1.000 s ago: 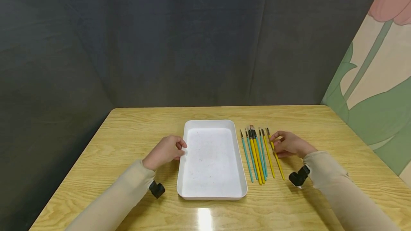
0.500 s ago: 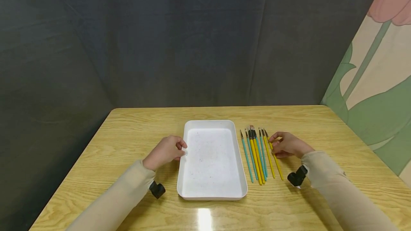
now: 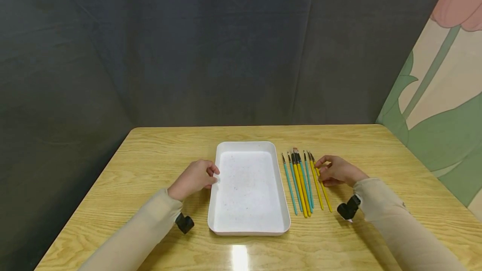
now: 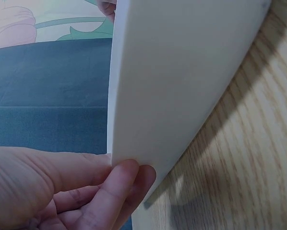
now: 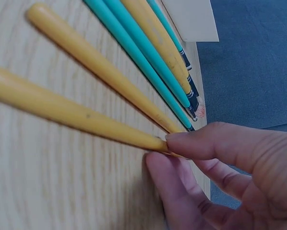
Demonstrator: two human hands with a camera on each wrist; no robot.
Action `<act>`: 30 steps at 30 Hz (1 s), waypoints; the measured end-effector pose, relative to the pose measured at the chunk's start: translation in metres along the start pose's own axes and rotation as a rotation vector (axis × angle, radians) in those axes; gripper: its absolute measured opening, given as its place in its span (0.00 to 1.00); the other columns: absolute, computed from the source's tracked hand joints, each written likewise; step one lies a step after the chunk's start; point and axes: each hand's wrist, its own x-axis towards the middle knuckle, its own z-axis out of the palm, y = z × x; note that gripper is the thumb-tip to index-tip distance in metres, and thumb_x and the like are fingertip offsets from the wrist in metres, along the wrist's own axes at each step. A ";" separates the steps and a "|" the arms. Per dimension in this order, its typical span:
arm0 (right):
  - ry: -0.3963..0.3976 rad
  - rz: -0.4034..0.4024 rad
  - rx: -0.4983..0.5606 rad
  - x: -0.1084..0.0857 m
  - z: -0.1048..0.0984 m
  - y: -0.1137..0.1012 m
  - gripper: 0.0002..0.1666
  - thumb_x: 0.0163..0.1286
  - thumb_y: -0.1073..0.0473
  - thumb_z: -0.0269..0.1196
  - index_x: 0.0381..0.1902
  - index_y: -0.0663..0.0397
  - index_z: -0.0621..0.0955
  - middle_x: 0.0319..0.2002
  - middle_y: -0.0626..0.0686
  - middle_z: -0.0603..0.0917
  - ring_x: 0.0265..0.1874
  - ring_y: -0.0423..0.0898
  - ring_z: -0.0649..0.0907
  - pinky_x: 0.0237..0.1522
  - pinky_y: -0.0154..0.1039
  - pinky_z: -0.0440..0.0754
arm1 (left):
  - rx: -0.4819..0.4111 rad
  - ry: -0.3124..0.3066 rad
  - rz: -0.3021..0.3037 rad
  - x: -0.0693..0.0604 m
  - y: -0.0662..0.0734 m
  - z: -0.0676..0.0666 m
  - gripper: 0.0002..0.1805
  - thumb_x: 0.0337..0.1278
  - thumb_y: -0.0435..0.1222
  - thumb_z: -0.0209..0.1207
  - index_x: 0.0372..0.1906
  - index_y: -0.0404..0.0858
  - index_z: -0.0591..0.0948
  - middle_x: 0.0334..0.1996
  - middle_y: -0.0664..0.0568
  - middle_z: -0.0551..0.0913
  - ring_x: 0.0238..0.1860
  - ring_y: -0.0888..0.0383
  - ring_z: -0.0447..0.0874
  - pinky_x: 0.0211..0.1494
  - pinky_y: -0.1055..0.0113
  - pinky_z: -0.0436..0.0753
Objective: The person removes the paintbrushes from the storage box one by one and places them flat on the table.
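My left hand [image 3: 196, 177] pinches the left rim of a shallow white tray [image 3: 211, 216]; the left wrist view shows its thumb and fingers on either side of the tray wall [image 4: 153, 86]. Right of the tray lies a row of paintbrushes with yellow and teal handles. At the row's right end my right hand [image 3: 337, 170] pinches a yellow paintbrush [image 5: 76, 114] between thumb and finger. Another yellow paintbrush [image 5: 105, 69] lies just left of it, their bristle ends close together and their handle ends apart. Its bristles are hidden by the fingers in the right wrist view.
A wooden table [image 3: 169, 141] carries everything. Several teal and thick yellow paintbrushes [image 3: 301, 183] lie between the tray and the right hand, roughly side by side. A dark curtain [image 3: 226, 53] hangs behind the table, and a wall with a painted flower [image 3: 448, 120] stands at right.
The right hand has shifted slightly left with the yellow paintbrush, bringing its bristle end close to the neighbouring yellow one. The left hand and tray have stayed in place.
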 end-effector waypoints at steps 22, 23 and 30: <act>0.016 0.004 -0.006 0.001 -0.001 0.001 0.27 0.60 0.72 0.64 0.56 0.70 0.67 0.32 0.52 0.73 0.26 0.42 0.80 0.30 0.37 0.86 | -0.002 0.007 0.004 -0.001 0.000 -0.001 0.06 0.55 0.26 0.62 0.39 0.32 0.81 0.30 0.47 0.75 0.28 0.57 0.77 0.33 0.68 0.84; 0.015 0.003 -0.005 0.001 -0.001 0.001 0.27 0.60 0.72 0.64 0.56 0.70 0.67 0.32 0.52 0.73 0.26 0.42 0.80 0.30 0.37 0.86 | -0.002 0.007 0.004 -0.001 0.000 -0.001 0.06 0.55 0.26 0.62 0.39 0.32 0.81 0.30 0.47 0.75 0.28 0.57 0.77 0.33 0.68 0.84; 0.010 -0.002 0.003 0.000 -0.001 0.000 0.27 0.60 0.71 0.64 0.56 0.70 0.67 0.32 0.52 0.73 0.26 0.42 0.80 0.30 0.37 0.86 | -0.002 0.005 0.004 0.001 -0.001 -0.001 0.06 0.55 0.26 0.62 0.39 0.33 0.81 0.30 0.47 0.75 0.28 0.57 0.77 0.33 0.68 0.84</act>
